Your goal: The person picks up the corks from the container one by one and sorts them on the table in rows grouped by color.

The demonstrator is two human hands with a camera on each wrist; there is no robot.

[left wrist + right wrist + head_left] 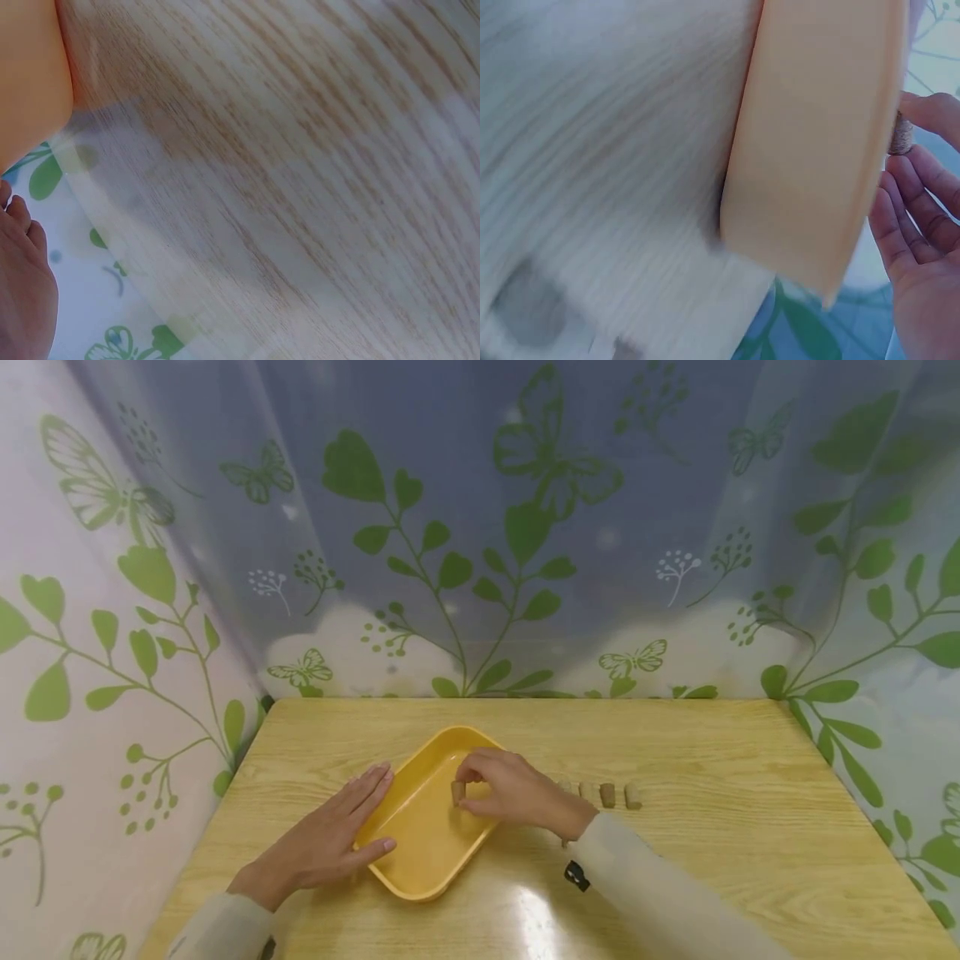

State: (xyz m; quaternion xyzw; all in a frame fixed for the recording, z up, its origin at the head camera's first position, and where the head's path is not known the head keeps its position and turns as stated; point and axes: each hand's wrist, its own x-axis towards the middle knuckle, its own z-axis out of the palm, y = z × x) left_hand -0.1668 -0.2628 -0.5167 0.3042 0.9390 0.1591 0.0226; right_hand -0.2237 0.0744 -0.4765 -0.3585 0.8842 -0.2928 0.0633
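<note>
A yellow rectangular tray (408, 872) lies at an angle on the wooden table. My right hand (510, 785) reaches over its right rim and pinches a small brown roll (457, 793) between thumb and fingertips, above the tray floor. In the right wrist view the roll (901, 135) has a finely ribbed, thread-like side and is partly hidden by the tray wall (814, 150). Fingers straight, my left hand (330, 835) rests along the tray's left rim, thumb reaching over the edge. Only part of the left hand (26, 277) shows in the left wrist view.
Right of the tray, several similar small rolls (607, 795) in tan, brown and beige stand in a row, the leftmost partly hidden by my right wrist. A leaf-and-butterfly patterned curtain (480, 568) borders the table (712, 877) at the back and sides.
</note>
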